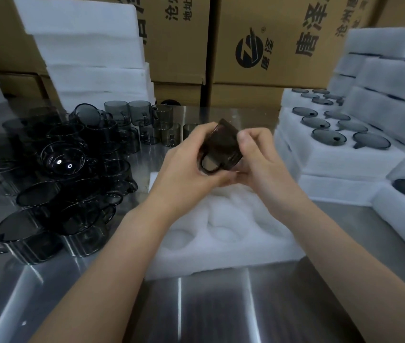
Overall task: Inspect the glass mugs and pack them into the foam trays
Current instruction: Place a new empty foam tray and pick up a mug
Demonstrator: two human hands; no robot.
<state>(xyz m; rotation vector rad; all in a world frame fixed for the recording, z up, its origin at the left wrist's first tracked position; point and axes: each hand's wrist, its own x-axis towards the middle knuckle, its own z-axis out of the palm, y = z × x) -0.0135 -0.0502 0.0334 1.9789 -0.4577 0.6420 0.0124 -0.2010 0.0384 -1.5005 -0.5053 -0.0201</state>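
At the left of the frame a pile of loose glass mugs (60,184) crowds the surface (196,305), reaching close to the left edge of the empty foam tray (221,258). In the centre the left hand (184,159) curls its fingers round the left side of the one dark mug (221,144), and the right hand (258,157) pinches its right side. The mug is held tilted above the far end of the tray, its handle loop low and facing the viewer. Its pockets lie straight below and toward the viewer, so both hands look equally near; setting it in likely means turning it level first. On the right, stacked filled trays (345,159) stand just beside, leaving little sideways room
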